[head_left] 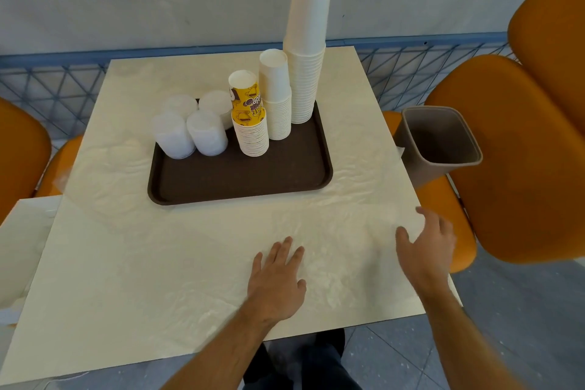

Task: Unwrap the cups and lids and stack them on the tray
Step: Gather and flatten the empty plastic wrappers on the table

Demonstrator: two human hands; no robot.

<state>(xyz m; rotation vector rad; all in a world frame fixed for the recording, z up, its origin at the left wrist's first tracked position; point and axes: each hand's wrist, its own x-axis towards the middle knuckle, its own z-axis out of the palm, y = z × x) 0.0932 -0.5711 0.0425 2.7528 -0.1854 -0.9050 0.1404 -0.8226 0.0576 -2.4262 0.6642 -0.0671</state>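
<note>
A dark brown tray (240, 182) sits on the cream table. On it stand three upside-down cup stacks: a tall white one (306, 51), a medium white one (276, 95) and a short one topped by a yellow printed cup (249, 114). Several stacks of translucent white lids (190, 127) fill the tray's left back part. My left hand (277, 282) lies flat on the table, fingers straight. My right hand (425, 250) hovers near the table's right edge with its fingers spread, holding nothing.
A grey-brown bin (440, 142) stands just off the table's right edge, in front of orange chairs (519, 152). Another orange chair (19, 152) is at the left. A second pale table surface (22, 241) adjoins at the lower left. A blue mesh fence runs behind.
</note>
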